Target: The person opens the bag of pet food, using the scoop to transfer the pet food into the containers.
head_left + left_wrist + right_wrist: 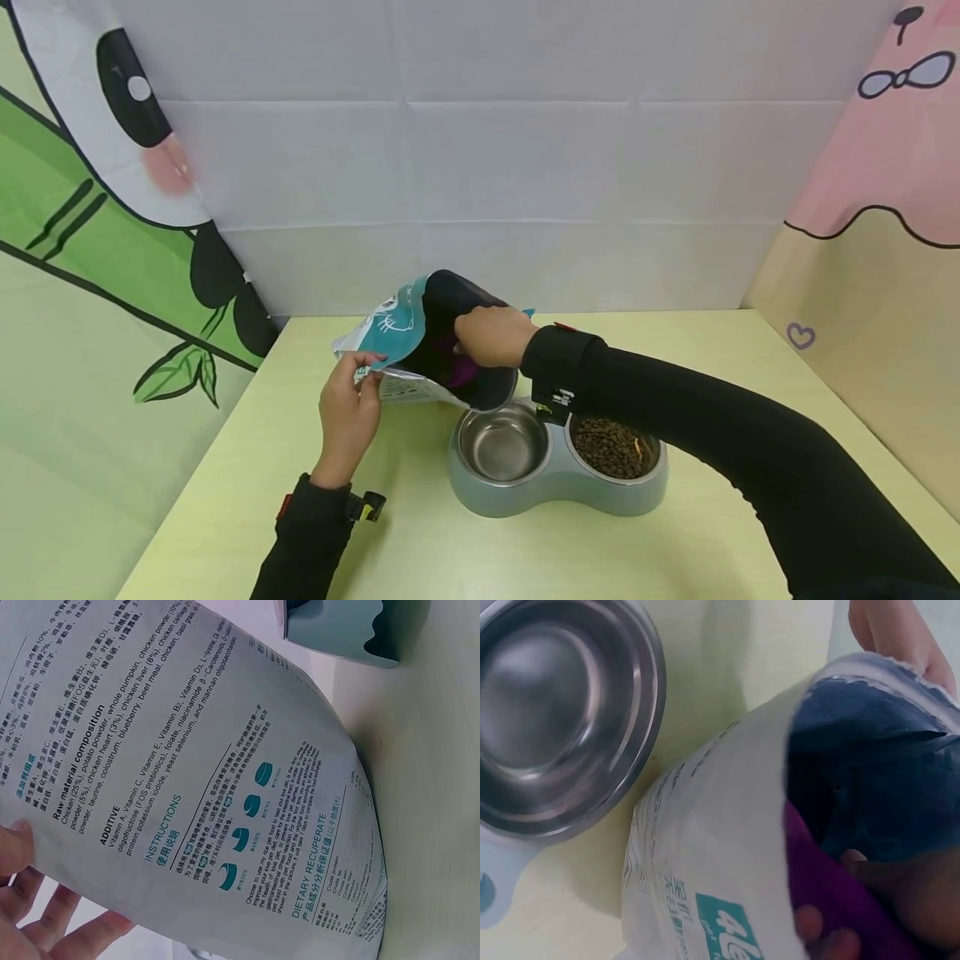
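Observation:
A silver-and-teal pet food bag with a cat drawing leans over the table, its wide mouth facing me. My left hand pinches the left edge of that mouth between thumb and fingers. In the left wrist view, the left fingers lie at the bag's printed side. My right hand reaches into the mouth and grips a smooth purple tool, whose far end is hidden in the bag. Thumb and fingers stand on opposite sides of it. The bag's contents are in shadow.
Right in front of the bag stands a blue-grey double feeder. Its left steel bowl shows bare metal; brown kibble fills the right one, partly under my right forearm. A white cloth hangs behind the pale yellow table.

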### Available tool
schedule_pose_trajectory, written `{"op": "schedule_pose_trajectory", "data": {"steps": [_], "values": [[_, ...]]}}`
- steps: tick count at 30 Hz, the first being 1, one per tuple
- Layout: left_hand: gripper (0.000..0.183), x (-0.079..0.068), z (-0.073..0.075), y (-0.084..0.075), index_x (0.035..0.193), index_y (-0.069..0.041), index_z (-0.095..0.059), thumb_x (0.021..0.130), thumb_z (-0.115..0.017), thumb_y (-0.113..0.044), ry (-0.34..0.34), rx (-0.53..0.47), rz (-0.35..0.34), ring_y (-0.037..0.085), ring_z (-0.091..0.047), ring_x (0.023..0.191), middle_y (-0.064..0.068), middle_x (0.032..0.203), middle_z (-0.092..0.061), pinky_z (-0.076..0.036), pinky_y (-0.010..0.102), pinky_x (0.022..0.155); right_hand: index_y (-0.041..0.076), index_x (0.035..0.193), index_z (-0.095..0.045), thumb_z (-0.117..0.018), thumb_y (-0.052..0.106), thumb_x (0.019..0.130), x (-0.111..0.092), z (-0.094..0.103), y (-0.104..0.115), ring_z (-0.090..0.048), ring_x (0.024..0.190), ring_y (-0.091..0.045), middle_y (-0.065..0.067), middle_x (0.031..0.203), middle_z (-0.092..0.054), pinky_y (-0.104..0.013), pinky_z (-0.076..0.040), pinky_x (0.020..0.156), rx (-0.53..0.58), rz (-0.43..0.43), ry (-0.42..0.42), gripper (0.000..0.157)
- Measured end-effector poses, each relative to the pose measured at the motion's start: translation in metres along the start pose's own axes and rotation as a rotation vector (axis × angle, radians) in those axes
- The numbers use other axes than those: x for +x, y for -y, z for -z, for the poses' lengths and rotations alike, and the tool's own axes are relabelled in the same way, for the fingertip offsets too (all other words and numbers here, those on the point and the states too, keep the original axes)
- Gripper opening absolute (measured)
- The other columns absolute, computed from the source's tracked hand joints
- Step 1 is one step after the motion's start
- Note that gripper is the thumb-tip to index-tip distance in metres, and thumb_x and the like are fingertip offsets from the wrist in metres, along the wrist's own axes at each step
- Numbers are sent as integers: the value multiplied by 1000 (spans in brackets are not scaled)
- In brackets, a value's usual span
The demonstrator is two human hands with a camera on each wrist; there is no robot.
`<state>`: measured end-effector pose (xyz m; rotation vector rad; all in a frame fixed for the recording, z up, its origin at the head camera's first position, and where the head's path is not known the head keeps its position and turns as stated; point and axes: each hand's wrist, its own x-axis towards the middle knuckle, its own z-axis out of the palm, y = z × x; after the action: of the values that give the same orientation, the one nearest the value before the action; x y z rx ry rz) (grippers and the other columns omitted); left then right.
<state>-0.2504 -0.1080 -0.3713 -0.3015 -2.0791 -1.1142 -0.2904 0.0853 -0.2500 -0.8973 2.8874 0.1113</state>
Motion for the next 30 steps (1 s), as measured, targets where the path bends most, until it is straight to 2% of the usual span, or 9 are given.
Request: {"op": "schedule_pose_trajectory", "data": {"steps": [9, 16, 22, 30], "values": [[17, 0, 2, 2, 92, -3, -50, 82, -53, 9, -2, 6, 0, 25, -56, 93, 12, 95, -59, -52, 45, 71, 13, 76, -54, -49, 30, 92, 0, -1, 1, -52, 62, -17, -2, 67, -51, -33, -45, 57, 137, -15, -19, 24], [18, -1, 2, 3, 92, -4, -50, 81, -52, 10, 6, -3, 14, 24, -55, 95, 12, 97, -59, -52, 44, 70, 13, 71, -52, -48, 29, 93, 2, -11, 0, -50, 56, -16, -3, 63, -49, -28, -38, 49, 250, -25, -13, 28], [17, 0, 2, 3, 92, -3, -50, 82, -53, 10, 8, -12, 13, 24, -55, 95, 12, 97, -59, -52, 44, 71, 12, 67, -52, -46, 31, 94, 2, -8, 0, -52, 48, -17, -4, 57, -52, -29, -39, 46, 300, -69, 28, 34], [17, 1, 4, 2, 93, -3, -50, 82, -53, 10, 15, -19, 19, 25, -55, 95, 13, 96, -59, -51, 44, 72, 11, 63, -49, -44, 31, 95, 0, 1, 3, -50, 44, -17, -4, 50, -49, -28, -41, 46, 312, -96, 58, 38]]}}
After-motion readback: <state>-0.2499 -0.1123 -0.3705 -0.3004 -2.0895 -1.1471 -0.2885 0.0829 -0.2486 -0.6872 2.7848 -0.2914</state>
